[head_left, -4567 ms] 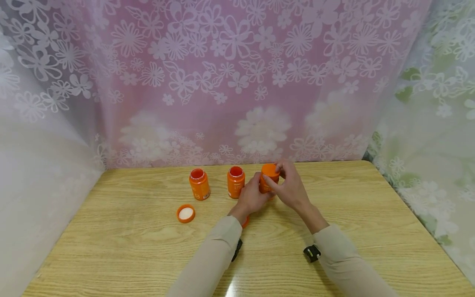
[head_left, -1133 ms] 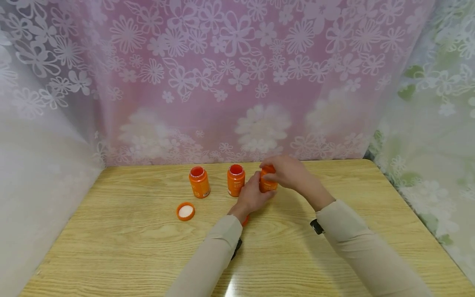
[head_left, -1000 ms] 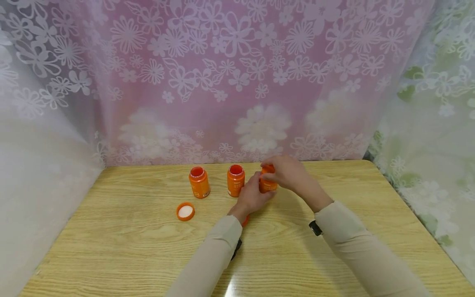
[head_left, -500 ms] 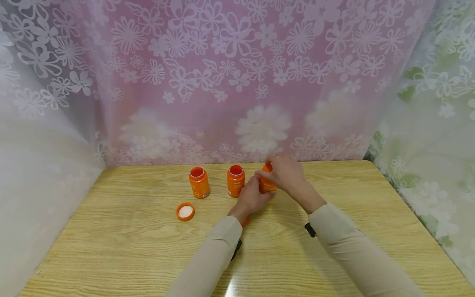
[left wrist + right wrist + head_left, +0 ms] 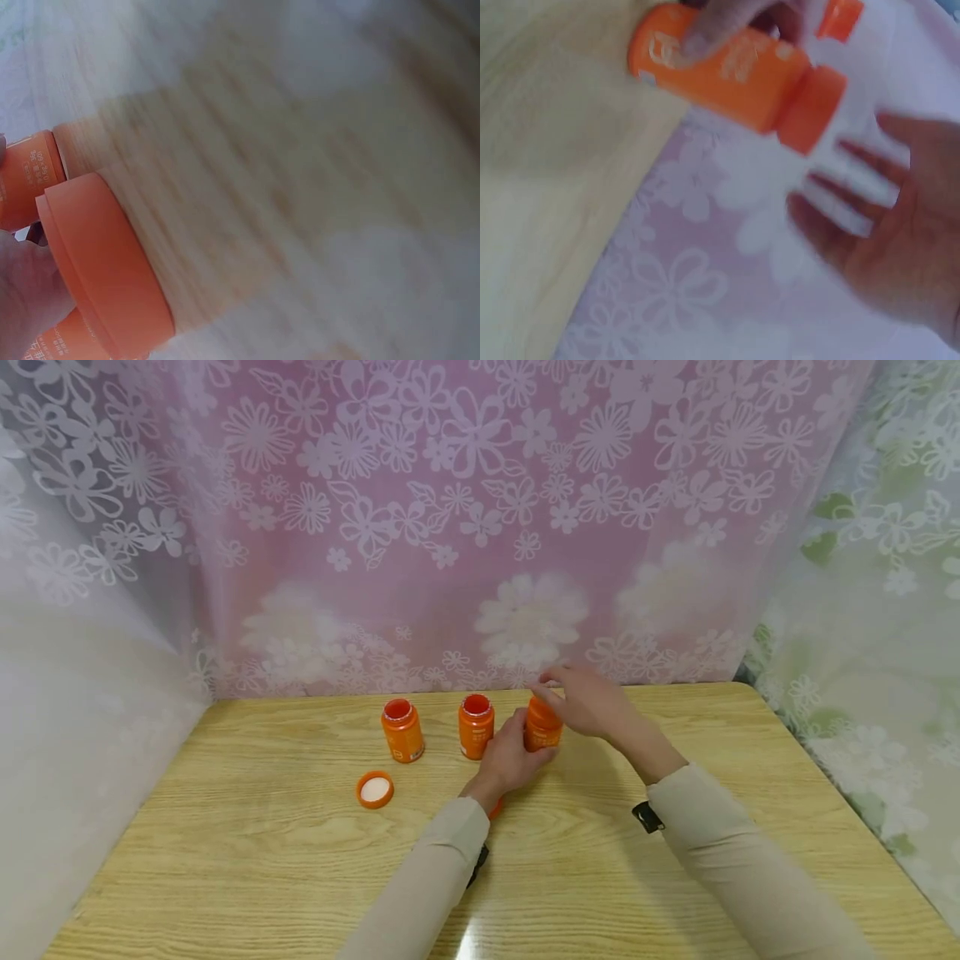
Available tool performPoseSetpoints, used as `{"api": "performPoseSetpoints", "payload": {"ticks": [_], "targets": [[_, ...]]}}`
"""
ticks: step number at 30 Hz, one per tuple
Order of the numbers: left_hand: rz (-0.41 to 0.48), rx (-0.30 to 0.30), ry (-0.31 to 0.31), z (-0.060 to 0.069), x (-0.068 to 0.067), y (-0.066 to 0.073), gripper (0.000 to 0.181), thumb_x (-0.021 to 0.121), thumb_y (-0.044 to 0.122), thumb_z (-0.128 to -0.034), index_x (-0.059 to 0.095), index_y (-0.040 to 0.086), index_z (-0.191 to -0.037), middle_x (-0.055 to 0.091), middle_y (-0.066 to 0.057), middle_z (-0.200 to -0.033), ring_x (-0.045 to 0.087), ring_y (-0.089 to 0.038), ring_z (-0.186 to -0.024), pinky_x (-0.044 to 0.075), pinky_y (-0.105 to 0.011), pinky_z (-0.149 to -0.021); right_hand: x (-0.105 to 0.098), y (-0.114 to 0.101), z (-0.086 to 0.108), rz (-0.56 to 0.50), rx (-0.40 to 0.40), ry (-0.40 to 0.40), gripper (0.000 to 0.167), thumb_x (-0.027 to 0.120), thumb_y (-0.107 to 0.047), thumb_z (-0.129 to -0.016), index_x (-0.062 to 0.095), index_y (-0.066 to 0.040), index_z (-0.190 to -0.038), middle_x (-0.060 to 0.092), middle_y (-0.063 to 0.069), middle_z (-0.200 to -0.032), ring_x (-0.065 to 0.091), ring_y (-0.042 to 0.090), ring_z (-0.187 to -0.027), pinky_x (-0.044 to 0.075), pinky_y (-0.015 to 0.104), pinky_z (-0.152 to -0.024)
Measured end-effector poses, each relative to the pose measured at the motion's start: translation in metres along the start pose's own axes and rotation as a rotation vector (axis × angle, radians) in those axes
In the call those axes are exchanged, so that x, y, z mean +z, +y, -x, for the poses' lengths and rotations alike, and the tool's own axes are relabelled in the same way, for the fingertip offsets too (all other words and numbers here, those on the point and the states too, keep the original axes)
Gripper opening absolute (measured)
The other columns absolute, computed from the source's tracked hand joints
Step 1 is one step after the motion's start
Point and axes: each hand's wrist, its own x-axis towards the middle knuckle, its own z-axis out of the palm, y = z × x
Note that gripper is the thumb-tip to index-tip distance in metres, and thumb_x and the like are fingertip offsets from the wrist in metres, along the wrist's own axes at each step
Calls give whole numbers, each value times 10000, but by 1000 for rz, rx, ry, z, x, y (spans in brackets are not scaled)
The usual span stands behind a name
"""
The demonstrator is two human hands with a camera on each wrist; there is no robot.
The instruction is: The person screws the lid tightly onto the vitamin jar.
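An orange bottle [image 5: 543,737] with its orange cap [image 5: 812,109] on stands upright on the table, and the left hand [image 5: 510,760] grips its body. Beside that cap is the right hand [image 5: 596,703]; the right wrist view shows its fingers [image 5: 817,221] spread, blurred and apart from the cap. Two uncapped orange bottles stand to the left: one [image 5: 476,735] close by the left hand, the other [image 5: 403,739] farther off. Under the left wrist lies a loose orange cap [image 5: 496,809], mostly hidden in the head view; the left wrist view shows an orange cap [image 5: 112,270] up close.
Another loose cap [image 5: 375,790] lies with its white inside up, in front of the leftmost bottle. All stand on a wood-grain table [image 5: 262,860]. A pink floral curtain [image 5: 450,568] hangs behind its back edge, with pale curtains at both sides.
The right hand has turned back and forth at the cap, and now its fingers have opened off it, up and to the right. The left hand keeps its grip on the bottle.
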Motion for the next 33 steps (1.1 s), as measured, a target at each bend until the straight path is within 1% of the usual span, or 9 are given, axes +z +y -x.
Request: {"api": "performPoseSetpoints", "payload": {"ticks": [4,7,15,18,20,22,25,27,33], "targets": [[-4,0,1,0,1,-1,581,709,356,-864,406,148,-1314,560,-15,-1191,575,-203,-1055,443,-383,-959,-7,9,1,-37,-257,-111,373,613,-197,-947,582,-71,-1297,443,174,-1416,413,370,-1283,349,527,-1024],[-8,-1,2,0,1,-2,585,705,361,-867,402,147,-1320,561,-13,-1185,577,-201,-1046,445,-380,-955,-10,11,2,-55,-313,-169,400,664,-125,-905,586,-50,-1291,471,171,-1394,446,365,-1258,365,518,-1014],[-11,11,10,1,1,-1,571,704,367,-867,415,149,-1309,567,-24,-1184,574,-221,-1043,450,-399,-942,-6,2,-1,0,-177,-170,421,707,-193,-879,612,-43,-1261,604,123,-1230,586,289,-1028,479,449,-882],[-5,18,18,1,1,-1,568,710,359,-864,421,150,-1306,569,-31,-1196,574,-231,-1054,447,-404,-948,-3,-1,-3,48,-131,-137,367,714,-263,-874,659,-74,-1184,656,62,-1044,593,225,-836,508,372,-720],[-5,19,20,1,2,-2,576,710,362,-863,418,152,-1313,567,-33,-1211,573,-232,-1068,443,-405,-956,0,-3,-3,64,-104,-103,277,726,-314,-858,686,-108,-1040,634,22,-859,542,190,-697,459,321,-593],[-9,14,19,1,2,-2,586,708,364,-864,411,155,-1324,563,-37,-1231,569,-232,-1084,438,-407,-964,4,-4,-2,63,-64,-66,310,730,-367,-845,686,-119,-1027,609,4,-796,518,177,-656,440,306,-566],[-18,3,20,1,2,-2,591,708,365,-864,412,157,-1331,551,-46,-1263,559,-237,-1113,424,-414,-984,8,-6,0,52,8,-9,420,720,-455,-828,687,-113,-1069,636,25,-832,539,184,-669,459,319,-572],[-17,-3,20,1,2,-2,587,708,357,-865,418,157,-1334,540,-50,-1285,550,-241,-1131,413,-417,-997,11,-8,1,48,64,15,546,697,-508,-826,664,-92,-1177,661,45,-925,570,195,-711,493,333,-607],[-5,-6,15,2,3,-1,570,709,341,-867,432,165,-1333,528,-42,-1305,545,-234,-1133,405,-406,-1007,16,-8,2,44,139,58,573,682,-561,-809,665,-79,-1118,647,41,-854,552,189,-635,466,303,-530]]}}
